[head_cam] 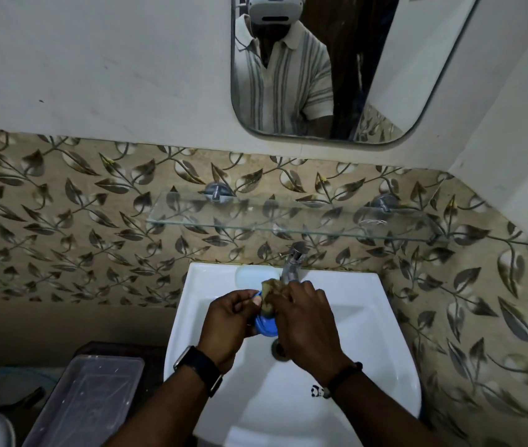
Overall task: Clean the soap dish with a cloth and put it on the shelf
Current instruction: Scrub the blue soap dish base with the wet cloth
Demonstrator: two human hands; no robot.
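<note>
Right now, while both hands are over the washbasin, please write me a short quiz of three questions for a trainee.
1. True or false: the left hand grips the blue soap dish.
2. What does the right hand hold against the dish? A. a brown cloth B. a sponge C. a brush
3. Fill in: the glass shelf is fixed to the wall above the ____.
Key: 1 true; 2 A; 3 tap.
</note>
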